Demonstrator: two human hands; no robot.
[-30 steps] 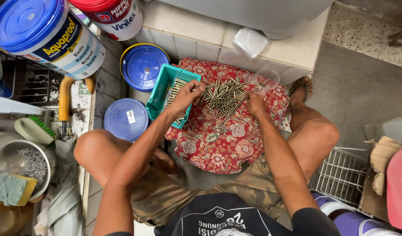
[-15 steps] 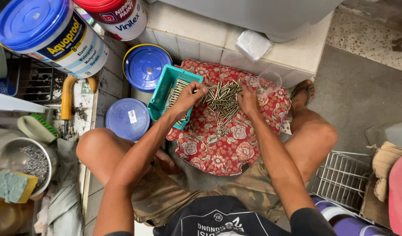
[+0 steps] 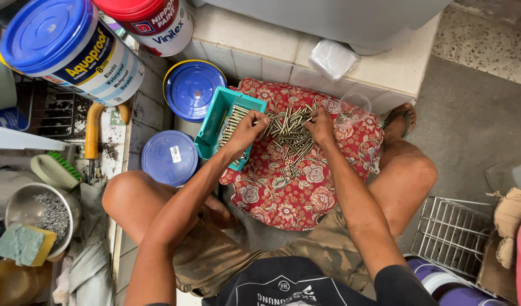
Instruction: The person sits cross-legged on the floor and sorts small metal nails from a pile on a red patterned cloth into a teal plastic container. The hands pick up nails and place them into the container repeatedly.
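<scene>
A red floral cloth (image 3: 294, 187) fills the frame's centre, a teal plastic tray (image 3: 215, 127) at its left edge. On it, long metal bolts (image 3: 291, 136) lie heaped, mostly pointing top to bottom. The left hand (image 3: 246, 131) pinches one bolt; the right hand (image 3: 320, 124) rests, fingers curled, on the pile.

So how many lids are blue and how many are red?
Blue lids: 3 (big bucket lid, tub lid, tub lid)
Red lids: 1 (paint can lid)
Total: 4
</scene>
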